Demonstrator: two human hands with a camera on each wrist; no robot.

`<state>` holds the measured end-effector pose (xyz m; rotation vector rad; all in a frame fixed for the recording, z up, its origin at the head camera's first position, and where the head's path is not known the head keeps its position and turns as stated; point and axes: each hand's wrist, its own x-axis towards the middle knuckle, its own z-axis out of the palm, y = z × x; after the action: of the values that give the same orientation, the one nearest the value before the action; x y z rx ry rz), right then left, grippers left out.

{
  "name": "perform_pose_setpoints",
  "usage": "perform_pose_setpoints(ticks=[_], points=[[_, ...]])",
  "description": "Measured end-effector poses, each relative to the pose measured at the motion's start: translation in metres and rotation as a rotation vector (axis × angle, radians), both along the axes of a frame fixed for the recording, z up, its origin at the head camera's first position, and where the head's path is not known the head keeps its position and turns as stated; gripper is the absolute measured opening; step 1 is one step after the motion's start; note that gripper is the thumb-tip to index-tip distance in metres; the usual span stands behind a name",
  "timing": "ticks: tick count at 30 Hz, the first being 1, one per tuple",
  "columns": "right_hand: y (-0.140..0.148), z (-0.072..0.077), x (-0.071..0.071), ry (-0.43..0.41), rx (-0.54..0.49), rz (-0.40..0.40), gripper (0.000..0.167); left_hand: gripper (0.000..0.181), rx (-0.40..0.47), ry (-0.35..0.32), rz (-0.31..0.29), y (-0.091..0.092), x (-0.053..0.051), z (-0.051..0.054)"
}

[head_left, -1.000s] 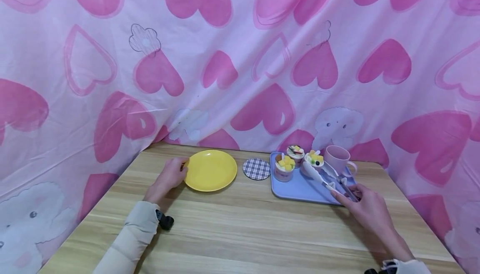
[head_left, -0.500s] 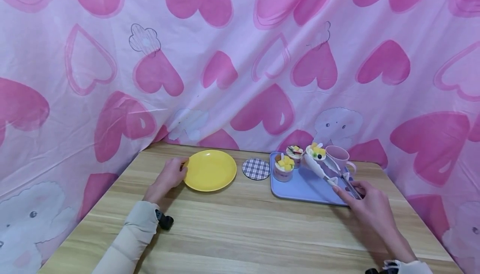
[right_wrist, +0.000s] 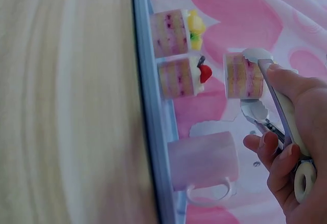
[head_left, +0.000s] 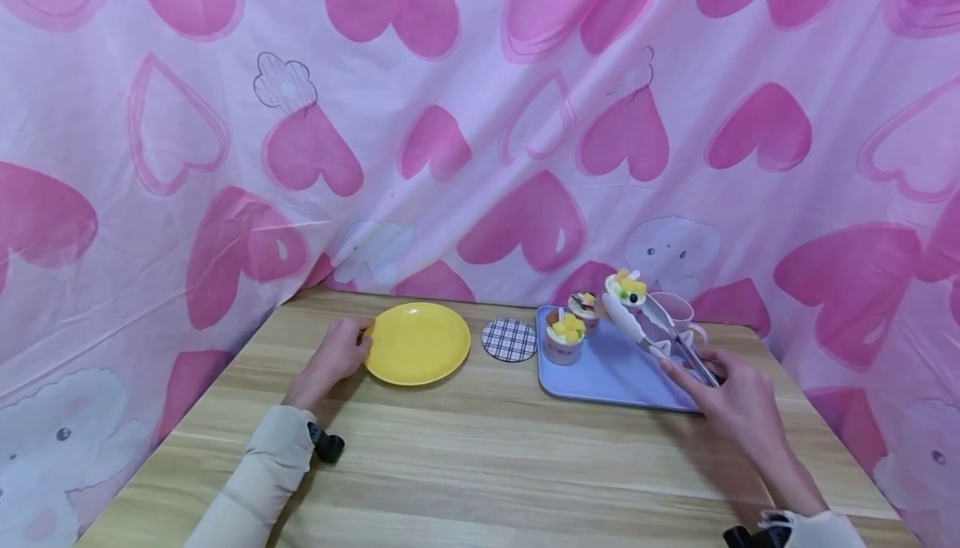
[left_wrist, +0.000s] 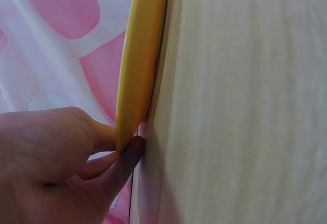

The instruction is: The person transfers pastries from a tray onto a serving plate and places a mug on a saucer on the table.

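Note:
My left hand [head_left: 333, 356] pinches the near-left rim of a round yellow plate [head_left: 420, 344], thumb above and fingers below in the left wrist view. With my right hand [head_left: 742, 402] I hold metal tongs [right_wrist: 278, 98] with white tips. Between those tips is a clear dessert cup [right_wrist: 235, 75] of layered cake, topped with cream and yellow fruit. It hangs apart from the blue tray [head_left: 600, 385], above the tray's back part. Two more dessert cups stand at the tray's left: one with yellow cubes [head_left: 564, 348], the other with a red fruit [right_wrist: 205, 73].
A pink mug [right_wrist: 204, 160] stands at the tray's back right, partly behind the tongs in the head view. Between plate and tray lies a round checked coaster [head_left: 508, 339]. Pink heart-printed cloth [head_left: 525, 114] hangs behind the wooden table [head_left: 480, 465].
The tongs have lifted the fruit-topped dessert cup from the tray, upward and slightly left. My left hand and the plate have stayed in place.

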<state>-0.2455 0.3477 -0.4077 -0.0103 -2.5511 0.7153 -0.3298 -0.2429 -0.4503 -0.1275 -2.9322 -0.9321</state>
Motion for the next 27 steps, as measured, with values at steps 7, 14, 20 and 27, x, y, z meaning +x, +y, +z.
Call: perform_pose_setpoints(ticks=[7,14,20,27], points=[[-0.013,0.007,-0.004,0.039,-0.004,0.037,0.073,0.030,0.005,0.019,-0.002,-0.001,0.000,0.000],[-0.026,0.013,-0.007,0.031,-0.017,0.056,0.074,0.026,0.008,0.027,-0.010,-0.001,-0.001,-0.001],[-0.037,0.016,-0.010,0.041,-0.045,0.099,0.072,0.019,-0.011,0.059,-0.007,-0.001,0.001,-0.002],[-0.052,0.020,-0.013,0.037,-0.076,0.138,0.072,0.025,0.000,0.047,-0.003,-0.001,0.002,-0.001]])
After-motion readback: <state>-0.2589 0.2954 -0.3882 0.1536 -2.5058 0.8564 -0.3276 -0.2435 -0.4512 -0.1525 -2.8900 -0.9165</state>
